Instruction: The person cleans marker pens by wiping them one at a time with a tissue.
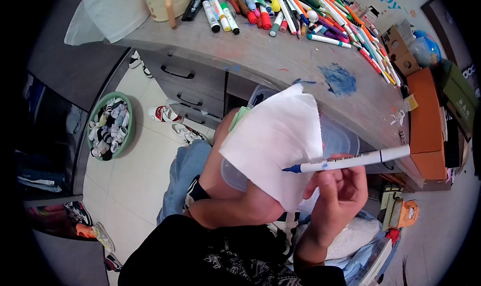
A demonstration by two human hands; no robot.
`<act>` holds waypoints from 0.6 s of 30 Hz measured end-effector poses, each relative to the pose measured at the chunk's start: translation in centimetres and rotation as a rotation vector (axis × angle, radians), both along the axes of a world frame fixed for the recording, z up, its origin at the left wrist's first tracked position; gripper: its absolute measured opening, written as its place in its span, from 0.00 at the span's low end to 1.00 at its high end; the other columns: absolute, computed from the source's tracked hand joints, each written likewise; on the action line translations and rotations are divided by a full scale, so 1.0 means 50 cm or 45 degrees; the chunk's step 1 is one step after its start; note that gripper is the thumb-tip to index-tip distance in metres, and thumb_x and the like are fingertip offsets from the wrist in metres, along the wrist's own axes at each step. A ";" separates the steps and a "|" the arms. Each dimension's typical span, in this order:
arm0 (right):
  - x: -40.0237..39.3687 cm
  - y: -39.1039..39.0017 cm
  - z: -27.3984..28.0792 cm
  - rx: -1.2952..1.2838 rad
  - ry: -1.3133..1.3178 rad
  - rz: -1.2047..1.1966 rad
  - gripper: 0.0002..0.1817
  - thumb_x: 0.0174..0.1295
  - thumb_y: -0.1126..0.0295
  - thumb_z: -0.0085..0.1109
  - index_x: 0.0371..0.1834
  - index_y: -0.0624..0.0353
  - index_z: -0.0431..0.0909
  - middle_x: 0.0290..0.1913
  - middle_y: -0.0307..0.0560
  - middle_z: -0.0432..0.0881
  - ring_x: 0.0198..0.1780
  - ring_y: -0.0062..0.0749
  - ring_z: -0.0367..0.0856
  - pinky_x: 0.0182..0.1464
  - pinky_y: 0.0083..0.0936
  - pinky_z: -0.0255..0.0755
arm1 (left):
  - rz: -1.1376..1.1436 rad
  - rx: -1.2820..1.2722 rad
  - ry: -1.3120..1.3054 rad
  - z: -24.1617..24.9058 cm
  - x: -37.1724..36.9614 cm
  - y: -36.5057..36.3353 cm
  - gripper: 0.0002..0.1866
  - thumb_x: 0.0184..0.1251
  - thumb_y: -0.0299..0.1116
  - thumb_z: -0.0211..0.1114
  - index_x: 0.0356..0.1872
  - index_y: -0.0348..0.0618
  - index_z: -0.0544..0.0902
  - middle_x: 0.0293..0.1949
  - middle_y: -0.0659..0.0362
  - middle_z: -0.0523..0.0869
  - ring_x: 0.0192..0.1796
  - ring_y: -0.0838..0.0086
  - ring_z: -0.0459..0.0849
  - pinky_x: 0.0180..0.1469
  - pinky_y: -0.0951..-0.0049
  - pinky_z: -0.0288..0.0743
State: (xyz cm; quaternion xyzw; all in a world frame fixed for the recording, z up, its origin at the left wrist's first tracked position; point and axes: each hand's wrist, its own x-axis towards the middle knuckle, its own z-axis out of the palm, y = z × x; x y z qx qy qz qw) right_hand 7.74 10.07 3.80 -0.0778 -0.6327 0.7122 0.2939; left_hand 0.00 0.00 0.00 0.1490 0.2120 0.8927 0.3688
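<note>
In my right hand [338,188] is a white marker [355,160] with a blue tip, pinched between thumb and fingers and lying nearly level. Its uncapped tip points left, in front of a white tissue [278,140] with a jagged right edge. The tissue is held up above my lap. My left hand [265,206] reaches behind it from below, so only the wrist area shows and its fingers are hidden. A clear plastic container [340,138] stands behind the tissue, partly covered by it. A light green piece [239,118] shows at the tissue's upper left.
Many markers [280,5] lie piled along the grey desk [240,55], beside a cream mug [163,3]. Blue stains [338,79] mark the desktop. An orange box [426,120] stands at the right. On the floor are a green basin [129,118] of socks and several shoes [164,114].
</note>
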 end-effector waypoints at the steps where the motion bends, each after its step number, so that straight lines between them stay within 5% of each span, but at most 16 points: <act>1: -0.008 -0.008 -0.002 0.022 -0.050 -0.097 0.17 0.57 0.87 0.62 0.49 0.74 0.74 0.41 0.50 0.81 0.32 0.22 0.80 0.34 0.13 0.76 | 0.026 -0.054 -0.056 -0.002 0.004 0.010 0.35 0.65 0.61 0.53 0.64 0.46 0.65 0.59 0.55 0.70 0.63 0.64 0.71 0.66 0.60 0.69; 7: -0.016 -0.011 0.000 0.394 -0.327 -0.101 0.13 0.52 0.86 0.68 0.42 0.71 0.80 0.37 0.43 0.81 0.28 0.13 0.73 0.30 0.10 0.65 | 0.069 0.268 -0.295 -0.014 0.008 0.041 0.25 0.73 0.53 0.49 0.57 0.43 0.67 0.51 0.56 0.70 0.60 0.66 0.71 0.64 0.62 0.68; 9: -0.025 -0.003 -0.013 0.790 -0.214 0.020 0.14 0.51 0.84 0.70 0.41 0.66 0.82 0.37 0.42 0.81 0.29 0.15 0.74 0.31 0.14 0.67 | 0.049 0.347 -0.331 -0.018 0.008 0.044 0.24 0.73 0.52 0.49 0.56 0.42 0.67 0.50 0.56 0.70 0.60 0.66 0.71 0.65 0.62 0.68; 14: -0.018 -0.008 0.002 0.527 -0.210 -0.141 0.07 0.59 0.76 0.65 0.37 0.67 0.79 0.36 0.45 0.80 0.28 0.21 0.73 0.31 0.15 0.66 | 0.071 0.416 -0.337 -0.033 0.008 0.041 0.26 0.73 0.54 0.48 0.59 0.42 0.68 0.54 0.56 0.71 0.62 0.65 0.71 0.68 0.61 0.65; 15: -0.012 -0.010 0.016 0.338 -0.253 -0.185 0.08 0.62 0.73 0.63 0.35 0.67 0.77 0.36 0.46 0.80 0.28 0.21 0.72 0.31 0.15 0.65 | 0.046 0.455 -0.379 -0.032 0.009 0.038 0.27 0.74 0.54 0.48 0.60 0.42 0.68 0.56 0.55 0.71 0.63 0.64 0.71 0.68 0.60 0.64; 18: 0.012 0.010 0.020 0.502 -0.163 -0.297 0.19 0.62 0.59 0.64 0.29 0.66 0.73 0.30 0.47 0.79 0.27 0.22 0.73 0.29 0.17 0.64 | 0.097 0.116 -0.454 -0.030 0.012 0.023 0.34 0.74 0.57 0.45 0.70 0.42 0.62 0.64 0.52 0.71 0.66 0.61 0.71 0.70 0.55 0.62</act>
